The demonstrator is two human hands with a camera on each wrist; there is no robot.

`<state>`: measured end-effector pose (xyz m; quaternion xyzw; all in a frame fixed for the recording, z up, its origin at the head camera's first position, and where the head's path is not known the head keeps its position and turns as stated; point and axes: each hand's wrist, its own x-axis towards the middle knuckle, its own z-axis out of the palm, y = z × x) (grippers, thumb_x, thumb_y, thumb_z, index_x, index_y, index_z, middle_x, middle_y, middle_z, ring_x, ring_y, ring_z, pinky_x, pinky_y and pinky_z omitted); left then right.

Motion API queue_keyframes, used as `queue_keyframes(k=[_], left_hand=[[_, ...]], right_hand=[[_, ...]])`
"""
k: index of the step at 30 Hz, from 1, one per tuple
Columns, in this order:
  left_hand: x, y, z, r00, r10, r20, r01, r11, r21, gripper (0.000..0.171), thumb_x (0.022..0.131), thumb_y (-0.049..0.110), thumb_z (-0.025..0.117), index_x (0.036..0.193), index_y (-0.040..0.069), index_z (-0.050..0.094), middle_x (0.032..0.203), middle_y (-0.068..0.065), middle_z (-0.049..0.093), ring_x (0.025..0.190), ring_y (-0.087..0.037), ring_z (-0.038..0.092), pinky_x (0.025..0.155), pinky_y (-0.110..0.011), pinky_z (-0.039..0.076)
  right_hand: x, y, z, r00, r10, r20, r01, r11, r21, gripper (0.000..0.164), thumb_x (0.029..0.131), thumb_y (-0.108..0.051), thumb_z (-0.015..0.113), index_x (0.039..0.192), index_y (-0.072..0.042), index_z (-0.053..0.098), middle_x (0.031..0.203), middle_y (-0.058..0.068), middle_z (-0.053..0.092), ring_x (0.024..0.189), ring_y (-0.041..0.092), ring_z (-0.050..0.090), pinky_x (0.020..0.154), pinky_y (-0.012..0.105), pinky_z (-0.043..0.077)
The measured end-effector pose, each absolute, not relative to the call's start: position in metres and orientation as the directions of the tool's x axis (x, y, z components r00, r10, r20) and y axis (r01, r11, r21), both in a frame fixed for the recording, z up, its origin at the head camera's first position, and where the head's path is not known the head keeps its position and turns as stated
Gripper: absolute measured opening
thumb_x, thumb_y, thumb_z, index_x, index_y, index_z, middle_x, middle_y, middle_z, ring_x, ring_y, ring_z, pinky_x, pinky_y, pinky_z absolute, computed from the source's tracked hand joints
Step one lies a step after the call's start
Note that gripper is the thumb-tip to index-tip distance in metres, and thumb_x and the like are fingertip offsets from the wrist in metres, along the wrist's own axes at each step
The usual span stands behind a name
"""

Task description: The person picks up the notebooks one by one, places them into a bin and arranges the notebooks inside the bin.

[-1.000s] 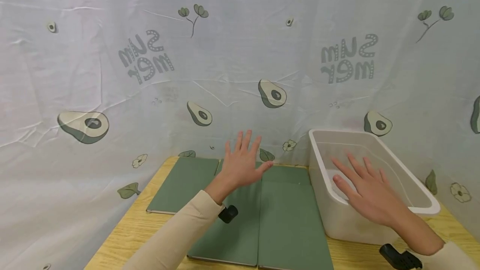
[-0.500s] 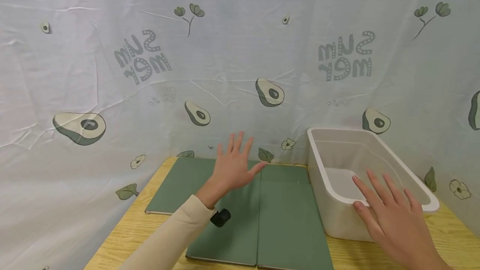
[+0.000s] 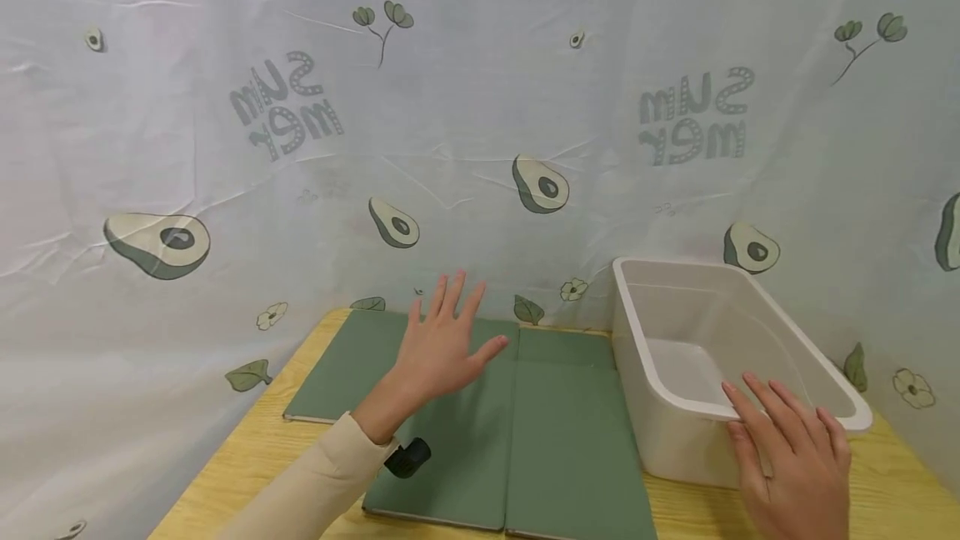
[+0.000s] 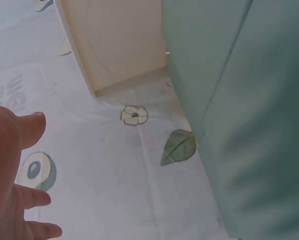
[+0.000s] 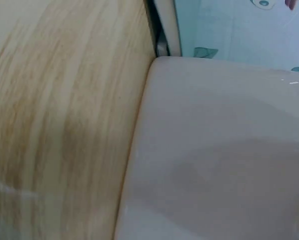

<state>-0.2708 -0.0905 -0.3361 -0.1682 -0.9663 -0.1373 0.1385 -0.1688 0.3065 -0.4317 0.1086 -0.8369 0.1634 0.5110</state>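
Note:
A white plastic bin [image 3: 675, 311] stands empty at the right of a wooden table [image 3: 247, 465]. Green mats [image 3: 570, 432] lie side by side on the table to its left. My left hand [image 3: 442, 340] hovers flat over the mats with fingers spread, holding nothing; in the left wrist view the left hand [image 4: 14, 170] shows at the left edge. My right hand [image 3: 787, 448] is open, fingers straight, at the bin's near right rim. The right wrist view shows only the bin's wall [image 5: 214, 165] and the table [image 5: 54, 110].
A pale cloth printed with avocados [image 3: 540, 186] hangs behind and around the table, close to the bin and mats. A green mat [image 4: 259, 110], the bin [image 4: 119, 40] and the cloth appear in the left wrist view. A black wrist mount [image 3: 408, 457] sits under my left forearm.
My right hand has drawn back out of the bin toward me, down to its near rim. My left hand has drifted slightly left and back over the mats.

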Motion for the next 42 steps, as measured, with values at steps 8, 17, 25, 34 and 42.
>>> queue_keyframes(k=[8,17,25,34,42], left_hand=[[-0.259,-0.111,-0.342,-0.901,0.282,0.329,0.362,0.908,0.213,0.085,0.102,0.061,0.061,0.171,0.023,0.027,0.18,-0.013,0.011,0.166,-0.041,0.012,0.126,-0.073,0.021],[-0.265,-0.128,-0.373,-0.925,0.316,0.213,0.37,0.877,0.308,0.082,0.103,0.057,0.062,0.17,0.023,0.03,0.18,-0.014,0.005,0.166,-0.045,0.01,0.122,-0.079,0.022],[-0.276,-0.137,-0.41,-0.942,0.334,0.017,0.32,0.887,0.333,0.082,0.103,0.059,0.061,0.17,0.022,0.031,0.179,-0.021,0.009,0.163,-0.053,0.012,0.12,-0.08,0.023],[-0.276,-0.14,-0.429,-0.932,0.327,-0.154,0.256,0.898,0.359,0.083,0.102,0.062,0.061,0.169,0.023,0.032,0.179,-0.022,0.008,0.16,-0.061,0.006,0.119,-0.082,0.021],[-0.276,-0.14,-0.435,-0.936,0.316,-0.156,0.248,0.904,0.347,0.084,0.101,0.063,0.061,0.169,0.025,0.031,0.179,-0.021,0.008,0.156,-0.067,0.008,0.118,-0.083,0.022]], right_hand=[[-0.176,0.3,-0.431,-0.286,0.007,0.958,-0.426,0.895,-0.133,0.046,0.11,-0.048,0.054,0.131,-0.015,0.078,0.146,0.0,0.069,0.15,0.001,0.046,0.129,0.038,0.02],[-0.175,0.295,-0.423,-0.231,0.02,0.973,-0.452,0.883,-0.125,0.045,0.109,-0.045,0.056,0.126,-0.011,0.08,0.141,0.002,0.072,0.147,0.001,0.05,0.128,0.036,0.022],[-0.175,0.297,-0.426,-0.241,0.021,0.97,-0.45,0.883,-0.131,0.046,0.109,-0.046,0.056,0.126,-0.011,0.079,0.142,0.001,0.072,0.148,0.0,0.049,0.127,0.038,0.022],[-0.175,0.296,-0.426,-0.242,0.027,0.97,-0.446,0.884,-0.136,0.046,0.109,-0.046,0.056,0.126,-0.011,0.079,0.142,0.001,0.072,0.147,-0.001,0.049,0.127,0.038,0.022],[-0.174,0.29,-0.423,-0.198,0.032,0.98,-0.461,0.879,-0.122,0.045,0.108,-0.045,0.057,0.123,-0.01,0.081,0.139,0.001,0.073,0.145,-0.002,0.051,0.127,0.036,0.023]])
